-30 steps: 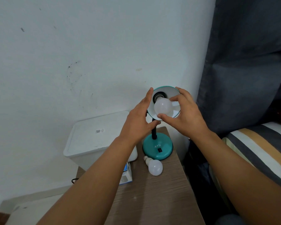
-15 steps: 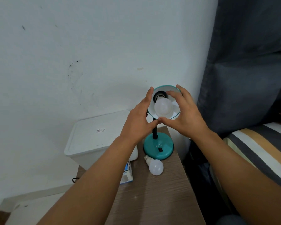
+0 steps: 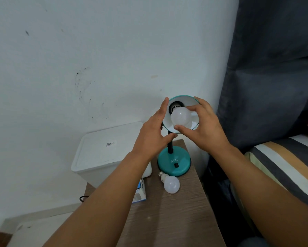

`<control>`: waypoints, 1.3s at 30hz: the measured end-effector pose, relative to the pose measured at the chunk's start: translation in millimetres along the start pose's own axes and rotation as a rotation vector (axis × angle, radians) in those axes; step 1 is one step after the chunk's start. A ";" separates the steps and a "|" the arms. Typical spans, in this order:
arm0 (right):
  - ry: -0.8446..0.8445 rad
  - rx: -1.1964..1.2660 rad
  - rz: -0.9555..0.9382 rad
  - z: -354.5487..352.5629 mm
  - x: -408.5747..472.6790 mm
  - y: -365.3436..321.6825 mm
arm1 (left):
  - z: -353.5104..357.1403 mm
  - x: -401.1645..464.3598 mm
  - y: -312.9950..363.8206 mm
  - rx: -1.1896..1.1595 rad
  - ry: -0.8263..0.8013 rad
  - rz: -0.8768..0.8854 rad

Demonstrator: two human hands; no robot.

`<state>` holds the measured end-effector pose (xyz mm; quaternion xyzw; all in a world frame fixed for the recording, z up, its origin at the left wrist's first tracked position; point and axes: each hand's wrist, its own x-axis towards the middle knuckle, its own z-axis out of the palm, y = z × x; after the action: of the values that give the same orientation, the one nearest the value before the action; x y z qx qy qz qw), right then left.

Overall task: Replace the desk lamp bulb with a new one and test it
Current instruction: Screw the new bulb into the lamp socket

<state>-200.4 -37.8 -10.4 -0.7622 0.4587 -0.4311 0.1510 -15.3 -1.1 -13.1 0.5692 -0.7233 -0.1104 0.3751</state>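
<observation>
Our right hand [image 3: 205, 127] pinches the bulb [image 3: 180, 117] in the teal lamp shade [image 3: 181, 99]: forefinger on top, thumb underneath, fingers curled round it. Bulb sits at the socket. Our left hand [image 3: 152, 134] steadies the shade's left rim, fingers straight, thumb spread. Second bulb [image 3: 171, 183] lies on the wooden table [image 3: 176, 220], just beside the lamp base [image 3: 174, 164].

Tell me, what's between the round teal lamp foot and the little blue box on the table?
A loose white bulb lies on the table between the lamp base and the blue box, seen in the head view.
</observation>
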 end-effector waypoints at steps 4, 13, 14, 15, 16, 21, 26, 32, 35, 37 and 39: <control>-0.037 0.044 -0.040 -4.5 -1.6 -3.8 | 0.1 -0.3 0.4 -0.002 0.005 0.002; -0.005 0.037 -0.003 -2.3 -0.5 -2.4 | 2.1 -0.3 0.5 -0.002 0.007 -0.012; -0.024 0.046 -0.021 -2.7 -1.1 -2.2 | 2.0 -0.6 0.2 -0.006 0.008 -0.011; -0.044 0.048 -0.036 -3.1 -1.5 -1.8 | 1.7 -1.0 -0.2 -0.010 0.009 -0.009; -0.055 0.043 -0.039 -3.2 -1.5 -1.5 | 1.3 -1.3 -0.6 -0.013 0.008 -0.008; 0.022 -0.019 0.050 0.8 0.1 -2.2 | 0.9 -1.1 0.2 0.027 -0.006 -0.017; -0.065 0.059 -0.020 -0.9 -4.0 -1.4 | -0.5 -2.1 -0.6 0.014 0.007 -0.007; 0.012 0.010 0.053 3.5 -0.1 -3.8 | 0.4 -1.4 0.4 0.017 0.004 -0.022; -0.049 0.049 0.002 0.6 -2.0 -3.6 | -0.1 -2.2 -0.2 -0.015 0.013 -0.016; -0.064 0.049 -0.019 0.2 -3.2 -1.8 | -0.2 -2.3 -0.5 -0.011 0.011 -0.015; -0.036 0.023 0.009 2.3 -3.0 -1.0 | 0.5 -1.8 -0.6 0.003 0.003 -0.020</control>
<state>-198.6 -35.2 -12.6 -0.7660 0.4542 -0.4220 0.1698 -15.0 0.3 -14.6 0.5770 -0.7173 -0.1121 0.3741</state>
